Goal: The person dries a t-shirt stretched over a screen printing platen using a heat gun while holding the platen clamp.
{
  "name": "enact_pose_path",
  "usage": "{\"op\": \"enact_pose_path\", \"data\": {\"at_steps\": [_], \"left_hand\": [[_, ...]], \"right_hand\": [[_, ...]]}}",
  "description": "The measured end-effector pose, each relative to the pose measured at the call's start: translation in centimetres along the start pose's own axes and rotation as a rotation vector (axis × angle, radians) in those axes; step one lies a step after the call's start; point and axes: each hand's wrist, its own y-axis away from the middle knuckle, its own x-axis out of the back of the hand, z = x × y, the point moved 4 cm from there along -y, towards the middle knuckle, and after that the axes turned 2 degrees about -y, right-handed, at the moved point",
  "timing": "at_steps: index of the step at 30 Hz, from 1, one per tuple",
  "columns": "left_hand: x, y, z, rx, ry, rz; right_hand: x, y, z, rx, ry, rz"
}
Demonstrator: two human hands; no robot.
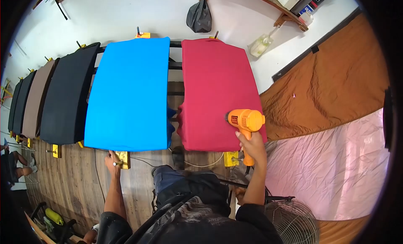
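Note:
My right hand (253, 146) is wrapped around the handle of an orange heat gun (247, 119). Its dark nozzle points left, over the lower right part of a panel covered in red fabric (218, 84). Beside it stands a panel covered in smooth blue fabric (130, 93). At that panel's lower edge is my left hand (112, 162), its fingers closed and partly hidden. A yellow clamp block (123, 160) with a bolt sits right against this hand. What the left fingers hold, if anything, does not show.
Several black and brown covered panels (67, 93) continue leftward along a dark frame. Brown cloth (327, 80) and pink cloth (331, 164) hang at right. A fan (294, 223) stands low right. Cables cross the wooden floor (75, 172). Another person's leg (23, 170) shows far left.

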Motion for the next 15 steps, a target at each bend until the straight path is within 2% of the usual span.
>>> {"op": "enact_pose_path", "data": {"at_steps": [2, 4, 5, 9, 12, 13, 15], "left_hand": [[-0.2, 0.2, 0.3, 0.040, 0.012, -0.032], [-0.2, 0.4, 0.2, 0.073, 0.004, -0.051], [-1.3, -0.9, -1.8, 0.022, -0.025, -0.022], [-1.1, -0.3, -0.9, -0.069, 0.072, -0.107], [-1.2, 0.1, -0.5, -0.127, 0.294, -0.190], [-0.5, 1.1, 0.5, -0.101, 0.319, -0.209], [-1.5, 0.2, -0.7, -0.138, 0.380, -0.214]], "right_hand": [[-0.3, -0.1, -0.7, -0.020, -0.091, -0.036], [-0.5, -0.6, -0.7, -0.033, -0.032, -0.074], [-0.7, -0.8, -1.0, -0.006, 0.004, -0.078], [-0.7, -1.2, -1.3, 0.010, 0.024, -0.043], [-0.9, -1.3, -1.4, 0.078, 0.034, -0.070], [-0.7, -1.2, -1.5, 0.042, 0.022, -0.101], [-0.6, -0.9, -1.6, 0.061, 0.070, -0.039]]}}
